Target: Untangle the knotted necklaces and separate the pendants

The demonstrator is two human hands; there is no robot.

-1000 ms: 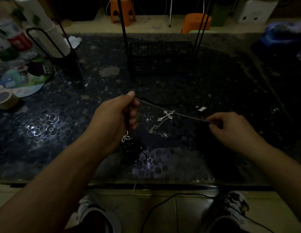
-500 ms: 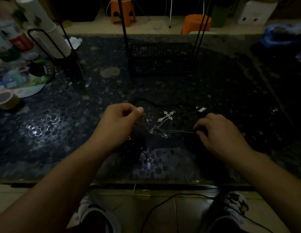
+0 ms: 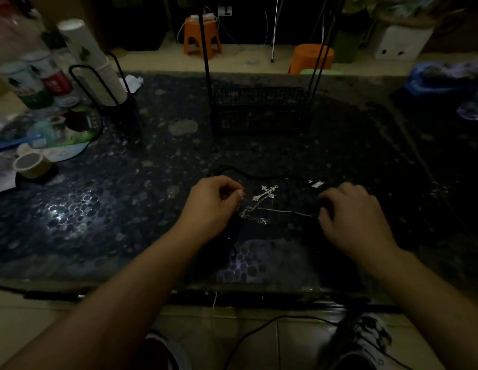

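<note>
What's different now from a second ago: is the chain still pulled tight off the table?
No. Both hands came down: the left hand and right hand now sit low over the table, and the silver chain lies slack on it between them, its right end at the right fingertips. The cross pendant rests flat. The wire basket and tape roll stayed put.

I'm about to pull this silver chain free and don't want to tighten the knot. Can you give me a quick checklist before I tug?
1. Cross pendant lying flat on the table, clear of both hands: ok.
2. Right hand pinching the silver chain end: ok, fingers curled at it.
3. Left hand gripping the other end: cannot tell, too dark.
4. Chain free of loops near the clasp: not ok, it bunches there.
5. Black cord separate from the chain: cannot tell.
</note>
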